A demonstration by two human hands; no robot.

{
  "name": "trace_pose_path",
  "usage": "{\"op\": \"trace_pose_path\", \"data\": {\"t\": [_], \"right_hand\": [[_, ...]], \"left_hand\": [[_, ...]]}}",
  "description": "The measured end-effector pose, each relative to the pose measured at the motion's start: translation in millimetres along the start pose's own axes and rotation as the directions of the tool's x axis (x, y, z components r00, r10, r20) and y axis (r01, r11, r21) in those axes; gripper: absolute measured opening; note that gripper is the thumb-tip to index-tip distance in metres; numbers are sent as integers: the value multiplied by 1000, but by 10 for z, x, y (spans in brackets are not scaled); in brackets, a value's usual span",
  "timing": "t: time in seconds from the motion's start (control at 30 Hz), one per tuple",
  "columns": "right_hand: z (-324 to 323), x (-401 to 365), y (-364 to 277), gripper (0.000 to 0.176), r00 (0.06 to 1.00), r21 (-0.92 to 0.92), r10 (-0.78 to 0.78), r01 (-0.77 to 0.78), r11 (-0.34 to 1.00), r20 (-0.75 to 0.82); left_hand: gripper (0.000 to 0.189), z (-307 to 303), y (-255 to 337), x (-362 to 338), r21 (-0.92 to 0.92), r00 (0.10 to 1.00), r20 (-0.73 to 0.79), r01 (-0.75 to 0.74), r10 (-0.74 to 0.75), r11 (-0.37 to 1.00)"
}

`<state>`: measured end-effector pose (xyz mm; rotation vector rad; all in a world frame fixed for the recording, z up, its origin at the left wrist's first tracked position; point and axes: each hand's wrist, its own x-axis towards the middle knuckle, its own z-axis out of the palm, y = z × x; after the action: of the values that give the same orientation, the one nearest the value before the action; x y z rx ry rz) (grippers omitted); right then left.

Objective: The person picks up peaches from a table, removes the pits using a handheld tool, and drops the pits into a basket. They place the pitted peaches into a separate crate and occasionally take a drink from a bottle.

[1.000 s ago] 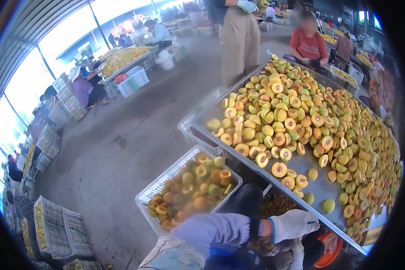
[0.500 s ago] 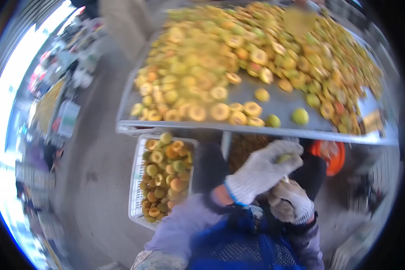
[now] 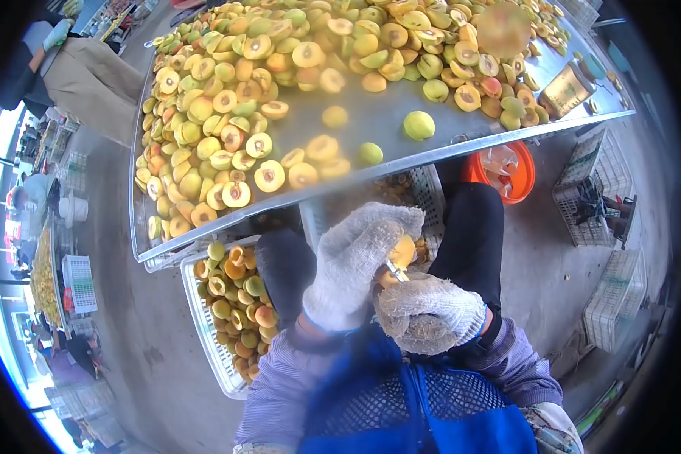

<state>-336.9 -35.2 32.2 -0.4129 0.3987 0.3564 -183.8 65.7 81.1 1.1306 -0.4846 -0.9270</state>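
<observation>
My left hand (image 3: 352,261), in a pale knitted glove, has its fingers wrapped round a yellow-orange fruit (image 3: 402,251). Just right of it and lower, my right hand (image 3: 430,312), also gloved, is closed on a small metal tool (image 3: 395,271) whose tip touches the fruit. Most of the tool is hidden by the glove. Above both hands stands a metal table (image 3: 401,160) heaped with halved fruit (image 3: 219,125). A whole green fruit (image 3: 418,125) lies near its front edge.
A white basket (image 3: 204,333) of halved fruit is at the lower left. Another basket (image 3: 431,198) sits under the table, between my knees. An orange bucket (image 3: 516,189) and white crates (image 3: 596,181) stand right. A person in beige trousers (image 3: 91,79) stands at upper left.
The view has turned and shifted, so the table appears tilted. My hands appear farther left and lower, closer together, with the fruit and metal tool now showing between them.
</observation>
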Motion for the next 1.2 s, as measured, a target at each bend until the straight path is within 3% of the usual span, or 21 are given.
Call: {"op": "trace_pose_path", "data": {"t": [0.07,0.1,0.13,0.2,0.23,0.3,0.37,0.47,0.6,0.7,0.8,0.87,0.9,0.93,0.97,1.03,1.07,1.1,1.13,1.17,1.2], "right_hand": [[-159,70,65,37,971,180,-12,-32,983,241],[-201,63,103,37,964,188,-17,-34,982,264],[-217,59,128,37,958,195,-22,-36,980,287],[-156,31,114,37,983,52,-21,12,999,182],[-169,40,121,36,985,34,-31,25,999,173],[-289,96,199,36,954,193,-74,17,981,292],[-235,94,157,36,928,277,-107,4,961,356],[-209,64,139,35,940,212,-113,45,976,323],[14,132,-86,29,900,-41,-115,146,988,421],[176,111,-134,24,980,-85,-103,119,989,169],[161,110,-261,23,996,-248,-69,54,967,-54],[165,104,-324,24,987,-266,-79,38,963,-143],[149,95,-352,23,981,-255,-83,36,966,-176],[187,82,-414,23,979,-255,-46,-5,967,-197],[225,68,-475,23,976,-254,-10,-47,966,-217],[346,186,-561,24,960,-386,41,-150,910,-277],[404,248,-545,24,947,-439,67,-208,874,-315],[371,341,-457,25,952,-475,25,-175,862,-305],[364,378,-425,25,951,-547,1,-179,818,-310],[362,404,-399,26,949,-613,-25,-183,769,-314],[353,425,-375,26,947,-673,-50,-188,716,-317]], "left_hand": [[25,-48,-42,22,201,976,93,-210,194,957],[26,-72,-61,31,292,948,153,-313,279,904],[30,-85,-85,31,318,951,138,-306,276,897],[42,-91,-117,60,371,953,117,-304,281,877],[38,-72,-140,51,296,967,69,-256,247,920],[31,-21,-201,-21,127,987,-19,-155,159,980],[35,10,-180,-39,33,995,-39,-92,93,995],[41,78,-222,-71,-186,994,-103,-1,-18,983],[46,37,-316,-11,-591,974,-95,110,-205,799],[45,-24,-391,100,-787,951,-21,174,-308,592],[39,-319,-316,31,-282,923,-374,-18,-93,959],[43,-903,-236,-99,-229,869,-495,-149,17,962],[39,-1084,-104,-122,139,756,-648,-3,93,990],[34,-1195,-8,-133,452,634,-737,208,232,868],[28,-1243,-8,-170,703,670,-605,195,430,684],[16,-1344,-42,-184,983,722,-184,121,667,140],[25,-951,81,-186,919,826,-154,-82,542,386],[32,-754,35,-161,636,909,-239,-119,341,762],[39,-556,-11,-137,219,942,-311,-54,123,974],[55,-465,-42,-65,452,987,-116,-46,110,891],[46,-439,-48,33,582,988,126,-148,92,799]]}}
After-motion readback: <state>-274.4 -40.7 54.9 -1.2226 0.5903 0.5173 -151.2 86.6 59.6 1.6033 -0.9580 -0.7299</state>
